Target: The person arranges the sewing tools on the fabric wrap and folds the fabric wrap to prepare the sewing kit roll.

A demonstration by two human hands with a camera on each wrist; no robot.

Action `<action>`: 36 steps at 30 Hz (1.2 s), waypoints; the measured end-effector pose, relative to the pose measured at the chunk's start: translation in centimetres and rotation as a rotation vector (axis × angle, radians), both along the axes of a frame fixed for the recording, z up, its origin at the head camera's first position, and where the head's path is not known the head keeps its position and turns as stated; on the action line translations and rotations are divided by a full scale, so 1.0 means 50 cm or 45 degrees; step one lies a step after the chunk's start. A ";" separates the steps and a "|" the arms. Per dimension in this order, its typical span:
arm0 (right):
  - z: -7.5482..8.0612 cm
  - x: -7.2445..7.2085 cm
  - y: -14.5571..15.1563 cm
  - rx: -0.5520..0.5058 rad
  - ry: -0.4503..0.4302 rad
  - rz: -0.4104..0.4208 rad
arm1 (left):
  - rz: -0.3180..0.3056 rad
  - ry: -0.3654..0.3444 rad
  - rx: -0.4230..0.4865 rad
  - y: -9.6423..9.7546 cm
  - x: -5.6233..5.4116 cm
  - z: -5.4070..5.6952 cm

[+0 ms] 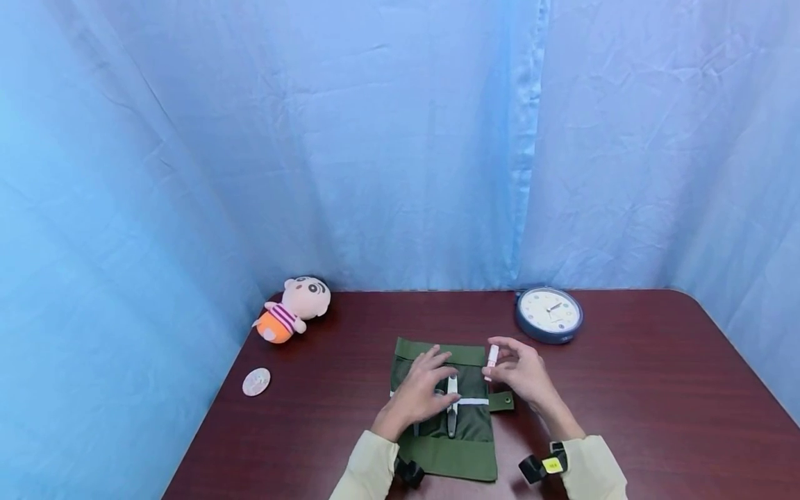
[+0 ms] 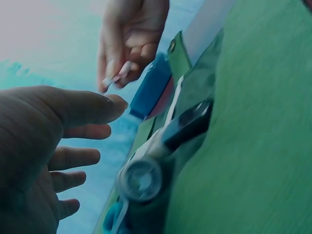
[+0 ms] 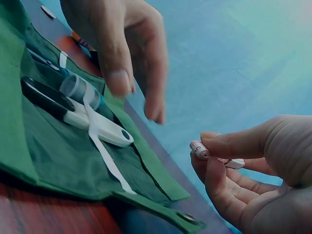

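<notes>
My right hand (image 1: 523, 371) pinches a small rolled-up measuring tape (image 3: 200, 150), white with red marks, between thumb and fingers above the right edge of a green fabric pouch (image 1: 446, 457). Fingers spread, my left hand (image 1: 420, 394) hovers over the unfolded pouch and holds nothing. A white elastic strap (image 3: 105, 158) crosses the pouch. Beneath it lie a white-and-black handled tool (image 3: 95, 124) and a clear round-ended container (image 2: 140, 179). In the head view, my left hand partly hides the pouch's contents.
A snap tab (image 1: 501, 401) sticks out from the pouch's right side. At the back right lies a blue-rimmed clock (image 1: 550, 312). A plush doll (image 1: 290, 311) and a pale round disc (image 1: 256, 382) are on the left of the dark red table (image 1: 656, 389). Blue curtains (image 1: 400, 139) surround it.
</notes>
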State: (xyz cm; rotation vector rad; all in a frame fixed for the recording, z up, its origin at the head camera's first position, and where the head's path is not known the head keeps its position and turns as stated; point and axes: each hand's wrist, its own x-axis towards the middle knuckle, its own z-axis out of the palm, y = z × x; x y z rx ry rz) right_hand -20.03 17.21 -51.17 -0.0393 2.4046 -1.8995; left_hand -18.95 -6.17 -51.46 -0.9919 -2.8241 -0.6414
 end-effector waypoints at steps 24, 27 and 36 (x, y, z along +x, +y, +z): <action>-0.021 0.014 -0.033 0.148 0.011 -0.004 | -0.046 -0.007 -0.209 0.045 0.003 -0.042; -0.012 0.017 -0.038 0.219 0.056 -0.039 | -0.047 0.009 -0.197 0.045 0.003 -0.045; -0.011 0.021 -0.058 0.215 0.089 -0.111 | -0.046 0.059 -0.147 0.050 0.000 -0.054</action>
